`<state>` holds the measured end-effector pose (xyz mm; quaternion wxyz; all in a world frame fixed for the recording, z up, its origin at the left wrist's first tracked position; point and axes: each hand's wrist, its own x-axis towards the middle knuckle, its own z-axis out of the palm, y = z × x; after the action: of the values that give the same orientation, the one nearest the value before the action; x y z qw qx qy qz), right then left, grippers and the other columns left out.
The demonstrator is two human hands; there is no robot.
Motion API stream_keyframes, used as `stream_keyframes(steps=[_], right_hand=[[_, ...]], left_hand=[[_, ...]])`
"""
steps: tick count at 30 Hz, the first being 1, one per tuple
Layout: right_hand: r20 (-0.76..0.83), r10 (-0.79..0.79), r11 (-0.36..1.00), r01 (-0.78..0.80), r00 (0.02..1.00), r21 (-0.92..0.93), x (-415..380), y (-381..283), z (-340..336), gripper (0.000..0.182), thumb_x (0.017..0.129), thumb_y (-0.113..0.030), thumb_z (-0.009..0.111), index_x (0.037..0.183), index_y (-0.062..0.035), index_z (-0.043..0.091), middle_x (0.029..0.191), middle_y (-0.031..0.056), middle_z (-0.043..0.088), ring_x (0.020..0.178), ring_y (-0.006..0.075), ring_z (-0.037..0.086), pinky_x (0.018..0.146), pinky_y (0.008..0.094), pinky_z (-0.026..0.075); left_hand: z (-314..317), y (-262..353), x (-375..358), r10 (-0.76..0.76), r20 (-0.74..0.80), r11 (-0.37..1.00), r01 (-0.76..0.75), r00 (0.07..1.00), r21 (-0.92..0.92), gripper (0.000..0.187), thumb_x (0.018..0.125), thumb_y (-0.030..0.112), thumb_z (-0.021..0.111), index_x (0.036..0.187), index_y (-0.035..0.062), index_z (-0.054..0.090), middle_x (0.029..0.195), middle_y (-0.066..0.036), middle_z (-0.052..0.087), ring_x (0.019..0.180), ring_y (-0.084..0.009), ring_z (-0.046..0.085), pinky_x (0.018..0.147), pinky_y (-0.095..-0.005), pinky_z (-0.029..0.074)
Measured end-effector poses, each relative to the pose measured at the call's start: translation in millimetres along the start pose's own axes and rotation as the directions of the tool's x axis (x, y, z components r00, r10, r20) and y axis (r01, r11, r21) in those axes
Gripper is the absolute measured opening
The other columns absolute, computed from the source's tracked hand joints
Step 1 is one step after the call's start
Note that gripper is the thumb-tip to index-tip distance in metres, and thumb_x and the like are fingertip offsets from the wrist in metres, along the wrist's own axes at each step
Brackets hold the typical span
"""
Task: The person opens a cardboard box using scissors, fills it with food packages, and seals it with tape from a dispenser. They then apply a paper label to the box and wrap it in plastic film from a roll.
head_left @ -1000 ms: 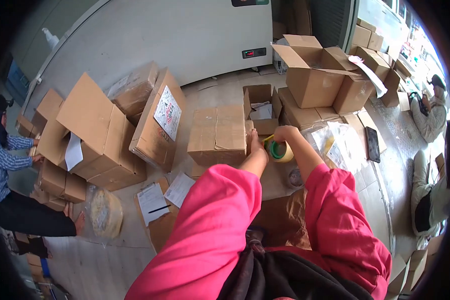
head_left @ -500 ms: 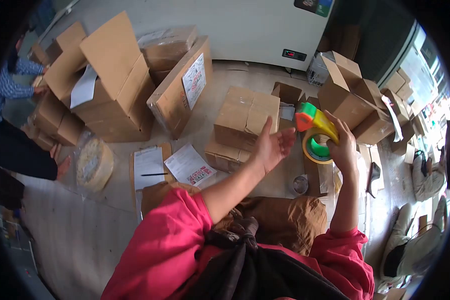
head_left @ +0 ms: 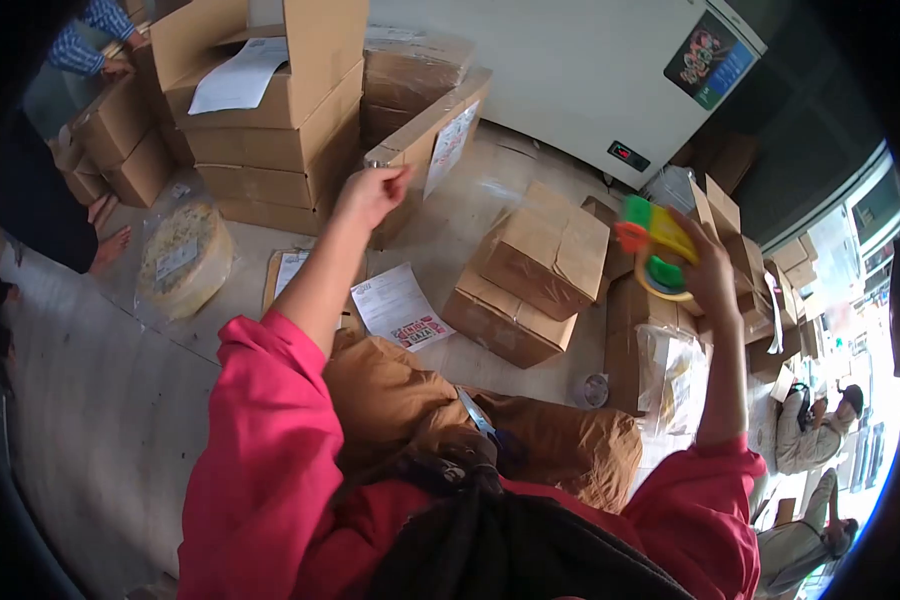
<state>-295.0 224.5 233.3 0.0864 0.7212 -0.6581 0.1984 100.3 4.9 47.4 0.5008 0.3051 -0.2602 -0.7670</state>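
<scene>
My right hand [head_left: 712,268] is wrapped round a yellow, green and orange tape dispenser [head_left: 660,245], raised right of two stacked cardboard boxes [head_left: 550,245]. My left hand [head_left: 375,195] is closed beside the flat upright carton [head_left: 420,140]; whatever its fingers hold is too small to make out. A faint shiny streak shows between the hands, perhaps clear tape. On my lap lie scissors [head_left: 476,412]. A printed sheet [head_left: 400,305] rests on the floor left of the stacked boxes.
Tall open cartons [head_left: 260,150] stand at the upper left, near a co-worker's hand [head_left: 117,68]. A wrapped round item [head_left: 183,258] lies on the floor. A white cabinet [head_left: 560,75] is ahead. More boxes and two people are at the right.
My left hand has moved left, away from the dispenser, and its fingers have closed. My right hand still holds the dispenser. The view has turned, and scissors now show on my lap.
</scene>
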Motion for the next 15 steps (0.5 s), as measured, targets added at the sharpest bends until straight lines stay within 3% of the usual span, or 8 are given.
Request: stream_keyframes(steps=[4,6,7,8,10,12,13,15], right_hand=[[0.072,0.017,0.994,-0.009,0.997,-0.108,14,-13,-22,0.060,0.069,-0.009,0.068,0.125,-0.0245,0.053,0.098,0.0113,0.059,0.092,0.0281,0.060,0.080,0.0370,0.047],[0.084,0.062,0.985,-0.047,0.995,-0.167,29,-25,-20,0.059,0.070,-0.008,0.067,0.125,-0.0244,0.053,0.099,0.0115,0.059,0.092,0.0281,0.060,0.079,0.0372,0.046],[0.084,0.019,0.992,-0.009,0.996,-0.124,36,-26,-18,0.058,0.071,-0.009,0.065,0.125,-0.0249,0.053,0.097,0.0115,0.059,0.091,0.0289,0.060,0.078,0.0375,0.046],[0.080,-0.024,0.996,0.030,0.997,-0.078,41,-29,-15,0.056,0.072,-0.009,0.064,0.125,-0.0255,0.053,0.096,0.0116,0.059,0.090,0.0297,0.060,0.078,0.0378,0.046],[0.111,-0.002,0.995,0.012,0.994,-0.094,41,-26,-6,0.056,0.073,-0.010,0.061,0.125,-0.0263,0.052,0.092,0.0119,0.056,0.089,0.0316,0.059,0.077,0.0388,0.046],[0.149,-0.032,0.974,0.064,0.988,-0.218,37,-6,17,0.061,0.071,-0.005,0.059,0.127,-0.0268,0.050,0.091,0.0121,0.053,0.090,0.0328,0.057,0.077,0.0397,0.046],[0.194,-0.008,0.986,0.040,0.981,-0.163,28,9,25,0.067,0.068,0.000,0.056,0.129,-0.0265,0.047,0.092,0.0129,0.051,0.092,0.0329,0.056,0.079,0.0404,0.045],[0.218,-0.010,0.999,0.017,0.976,-0.033,2,34,42,0.069,0.067,0.003,0.054,0.129,-0.0262,0.047,0.092,0.0131,0.051,0.093,0.0330,0.055,0.081,0.0404,0.045]], left_hand=[[-15,-31,-13,-0.162,0.041,0.981,0.166,0.986,-0.101,0.027,0.085,0.017,0.052,0.095,-0.0071,0.059,0.077,-0.007,0.063,0.062,-0.0099,0.058,0.056,-0.0214,0.047],[-22,-55,5,-0.314,0.073,0.909,0.322,0.947,-0.266,0.028,0.086,0.019,0.048,0.091,-0.0062,0.059,0.074,-0.006,0.062,0.063,-0.0100,0.059,0.056,-0.0227,0.049],[-31,-76,30,-0.280,-0.031,0.949,0.272,0.959,-0.157,0.025,0.086,0.017,0.046,0.089,-0.0033,0.060,0.068,-0.004,0.059,0.055,-0.0093,0.054,0.052,-0.0239,0.046],[-37,-99,45,-0.287,-0.025,0.947,0.280,0.958,-0.155,0.025,0.086,0.017,0.046,0.089,-0.0033,0.060,0.068,-0.004,0.059,0.055,-0.0093,0.054,0.052,-0.0239,0.046],[-41,-135,66,-0.092,-0.308,0.984,0.134,0.947,0.115,0.020,0.085,0.014,0.047,0.082,0.0015,0.062,0.060,-0.002,0.054,0.044,-0.0102,0.046,0.043,-0.0249,0.039],[-42,-162,62,-0.091,-0.308,0.926,0.194,0.947,0.324,0.019,0.085,0.011,0.047,0.078,0.0045,0.064,0.054,-0.001,0.048,0.037,-0.0118,0.038,0.035,-0.0273,0.031],[-46,-184,67,-0.190,-0.302,0.953,0.250,0.934,0.174,0.017,0.082,0.009,0.053,0.068,0.0055,0.061,0.050,-0.002,0.045,0.035,-0.0132,0.036,0.032,-0.0283,0.026],[-31,-199,64,-0.260,-0.345,0.933,0.326,0.902,0.151,0.017,0.081,0.009,0.056,0.064,0.0064,0.059,0.048,-0.001,0.043,0.035,-0.0131,0.034,0.033,-0.0282,0.025]])
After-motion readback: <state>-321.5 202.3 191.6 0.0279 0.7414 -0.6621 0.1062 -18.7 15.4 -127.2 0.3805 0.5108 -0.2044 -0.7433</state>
